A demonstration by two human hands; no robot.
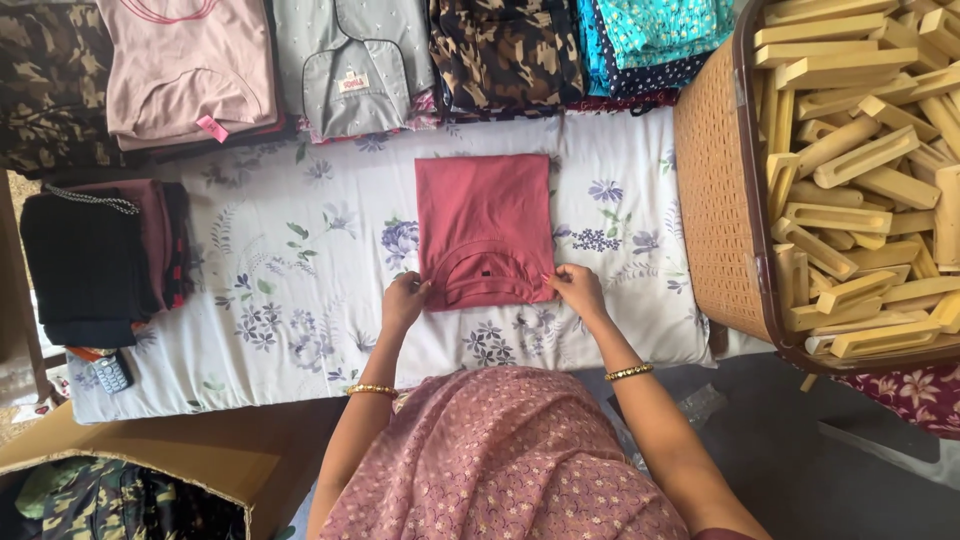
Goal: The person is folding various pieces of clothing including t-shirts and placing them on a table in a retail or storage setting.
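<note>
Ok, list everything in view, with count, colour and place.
shirt: one, red, folded, middle of the sheet
sheet: one, white with purple flowers, covers the work surface
folded clothes: a row of stacks, camouflage, pink, grey, blue, teal, along the far edge
dark stack: one, black and maroon, left on the sheet
phone: one, dark keypad type, near left corner
basket: one, tan woven, right
wooden pieces: many, pale yellow, in the basket
box: one, brown cardboard, bottom left, camouflage cloth inside
bangles: one gold on each wrist
left hand: on the shirt's near left corner
right hand: on the shirt's near right corner
</note>
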